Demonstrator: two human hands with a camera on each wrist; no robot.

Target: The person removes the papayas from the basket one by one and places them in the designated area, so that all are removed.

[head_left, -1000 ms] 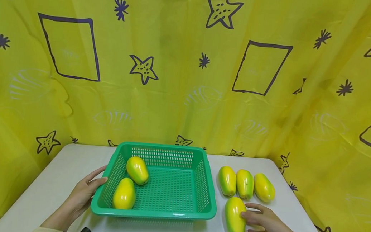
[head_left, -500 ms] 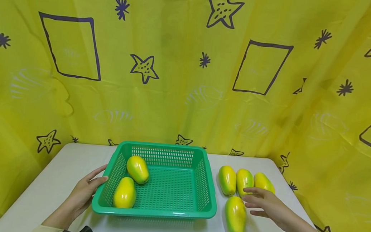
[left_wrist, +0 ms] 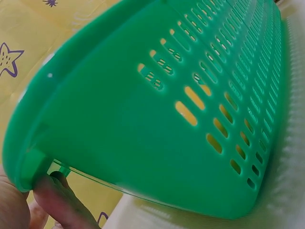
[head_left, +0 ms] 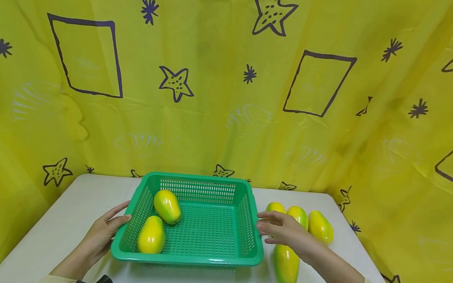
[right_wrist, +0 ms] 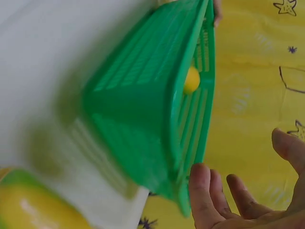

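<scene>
A green plastic basket [head_left: 186, 259] stands on the white table, with two yellow-green papayas, one at the back [head_left: 167, 206] and one in front [head_left: 151, 235], lying in its left half. My left hand [head_left: 99, 235] grips the basket's left rim, thumb on top; the left wrist view shows its fingers [left_wrist: 62, 202] tucked under the rim. At the opposite side, my right hand [head_left: 283, 229] has its fingertips right at the right rim, fingers spread and holding nothing. In the right wrist view its fingers [right_wrist: 201, 191] overlap the basket's corner.
Right of the basket, a front papaya [head_left: 285, 267] lies before a row of three more, the rightmost papaya [head_left: 321, 227] in full view. My right forearm partly covers the others. A yellow patterned curtain [head_left: 211, 131] hangs behind the table [head_left: 92, 193].
My right hand has let go of the front papaya, lifted, and moved left to the basket's right rim. The left hand keeps its grip; basket and papayas stay put.
</scene>
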